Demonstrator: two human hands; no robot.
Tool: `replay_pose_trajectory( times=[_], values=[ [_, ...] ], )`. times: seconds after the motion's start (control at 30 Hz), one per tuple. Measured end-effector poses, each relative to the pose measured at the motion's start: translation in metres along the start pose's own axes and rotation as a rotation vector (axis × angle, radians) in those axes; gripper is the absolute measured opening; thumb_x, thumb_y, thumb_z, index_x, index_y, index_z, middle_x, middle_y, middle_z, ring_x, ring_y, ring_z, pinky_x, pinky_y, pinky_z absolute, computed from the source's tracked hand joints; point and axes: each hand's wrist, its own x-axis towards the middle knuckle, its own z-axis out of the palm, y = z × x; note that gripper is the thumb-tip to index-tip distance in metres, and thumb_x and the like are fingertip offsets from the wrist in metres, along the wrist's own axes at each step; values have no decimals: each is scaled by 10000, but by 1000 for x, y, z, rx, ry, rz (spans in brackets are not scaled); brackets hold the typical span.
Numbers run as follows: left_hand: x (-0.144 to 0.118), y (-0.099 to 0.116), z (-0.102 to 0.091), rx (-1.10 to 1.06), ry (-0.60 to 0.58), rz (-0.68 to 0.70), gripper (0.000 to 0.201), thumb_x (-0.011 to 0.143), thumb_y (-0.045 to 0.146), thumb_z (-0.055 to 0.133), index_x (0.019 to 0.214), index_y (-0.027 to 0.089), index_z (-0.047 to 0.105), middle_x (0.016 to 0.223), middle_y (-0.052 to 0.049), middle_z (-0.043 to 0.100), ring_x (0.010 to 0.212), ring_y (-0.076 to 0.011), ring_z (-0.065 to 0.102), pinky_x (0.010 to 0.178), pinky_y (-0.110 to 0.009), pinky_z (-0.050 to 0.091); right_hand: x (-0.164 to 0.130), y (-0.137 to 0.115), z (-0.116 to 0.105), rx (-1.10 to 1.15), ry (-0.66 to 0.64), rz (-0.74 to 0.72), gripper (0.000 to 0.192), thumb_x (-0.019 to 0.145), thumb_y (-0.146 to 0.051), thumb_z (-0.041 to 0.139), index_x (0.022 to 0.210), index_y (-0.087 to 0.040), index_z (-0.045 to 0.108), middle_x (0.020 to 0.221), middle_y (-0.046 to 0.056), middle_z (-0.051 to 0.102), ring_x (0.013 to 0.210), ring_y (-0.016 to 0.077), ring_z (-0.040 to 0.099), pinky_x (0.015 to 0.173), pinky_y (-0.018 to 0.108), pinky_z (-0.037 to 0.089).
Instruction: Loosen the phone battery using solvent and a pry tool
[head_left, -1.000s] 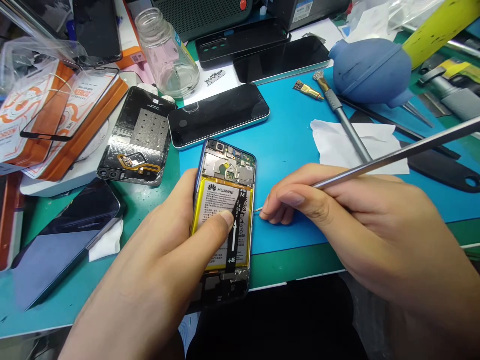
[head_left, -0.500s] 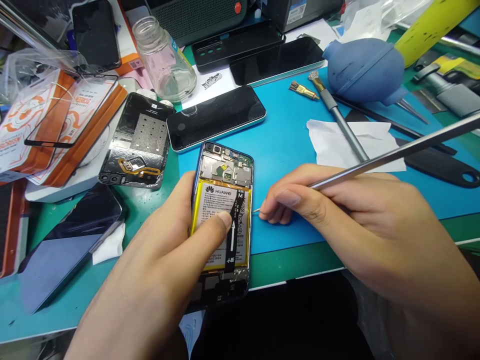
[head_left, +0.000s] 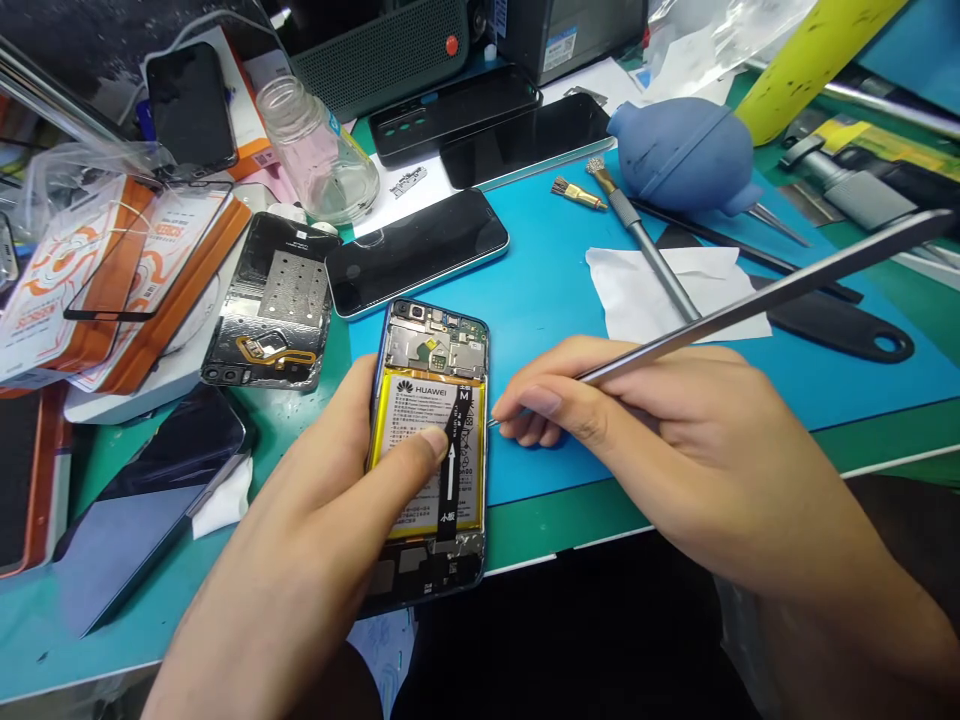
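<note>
An opened smartphone [head_left: 463, 563] tilts slightly in my left hand [head_left: 307, 530], its back off. My thumb presses on the grey, yellow-edged HUAWEI battery [head_left: 409, 475], beside a black ribbon cable [head_left: 452, 490] with a white arrow. The fingers under the phone are mostly hidden. Pinched like a pen in my right hand [head_left: 637, 440] is a slim metal spudger [head_left: 720, 322], with its flattened end up at the right. Its fine tip points at the phone's right edge, near the battery; whether it touches I cannot tell.
A removed back cover [head_left: 292, 290] and a phone [head_left: 420, 250] lie behind. Orange-white boxes [head_left: 97, 270] and a glass jar [head_left: 322, 160] stand left. On the blue mat [head_left: 540, 300] lie a brush pen [head_left: 637, 235], white paper [head_left: 592, 290] and a blue air blower [head_left: 682, 155].
The whole view has shifted a little, so things sit further left, with the background lower. Both hands keep their hold, and the spudger's tip stays by the phone's right edge.
</note>
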Motion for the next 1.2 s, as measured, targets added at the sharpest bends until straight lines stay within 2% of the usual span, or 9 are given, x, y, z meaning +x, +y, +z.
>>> replay_pose_trajectory(
  times=[0.23,0.43,0.63,0.73,0.83,0.97,1.07,1.13,1.2],
  values=[
    [7,17,16,-55,35,35,550,1003,561,747,1509,347,716,1337,-56,872,1403,-423,782,1152,-510,716,0,0,0,8,-15,-27,259,1167,-301,764,938,-248,875,951,-85,891,812,71,806,795,179,620],
    [-2,11,8,-39,-12,-102,574,1022,650,808,1542,426,715,1480,-9,836,1353,-389,806,1093,-449,733,-1,-1,-1,-15,2,-20,219,1140,-328,804,969,-250,917,945,-38,900,835,118,841,804,208,648],
    [12,17,19,-97,86,45,596,948,554,793,1511,379,706,1316,-51,877,1384,-438,794,1100,-522,738,2,1,0,-20,-22,-26,325,1189,-319,729,905,-247,872,950,-61,893,794,76,810,775,160,635],
    [16,20,22,-97,87,54,590,943,555,785,1501,380,706,1315,-50,878,1396,-438,790,1106,-528,736,2,2,-1,-6,-27,-9,312,1182,-330,747,910,-256,879,933,-66,887,793,70,809,783,144,637],
    [9,19,19,-98,96,39,589,963,580,793,1513,381,720,1322,-50,877,1395,-438,787,1098,-532,740,0,2,-2,-12,-18,7,300,1179,-346,758,925,-266,895,923,-63,878,800,69,808,799,136,635],
    [-3,14,11,-58,31,-91,575,1007,666,828,1541,470,738,1431,16,852,1327,-372,818,1027,-427,754,-1,0,-3,-21,-28,21,321,1167,-384,773,893,-272,895,899,-43,869,778,99,800,821,183,666],
    [-3,12,6,-46,-25,-157,570,1000,704,850,1538,556,731,1494,83,824,1283,-320,831,929,-328,747,0,-2,-2,27,-32,30,325,1170,-370,775,883,-264,885,908,-50,868,790,85,791,817,156,658],
    [-2,11,5,-46,-33,-138,578,981,685,876,1528,552,743,1487,78,830,1304,-332,822,955,-347,751,0,-1,0,125,-12,58,290,1149,-336,813,884,-250,891,909,-43,862,808,77,793,789,128,646],
    [-2,10,7,-62,-3,-133,580,980,678,887,1525,528,758,1488,64,833,1343,-352,804,1086,-421,743,-1,0,1,225,57,88,285,1138,-333,835,872,-249,892,910,-31,852,806,85,796,752,142,651]
  ],
)
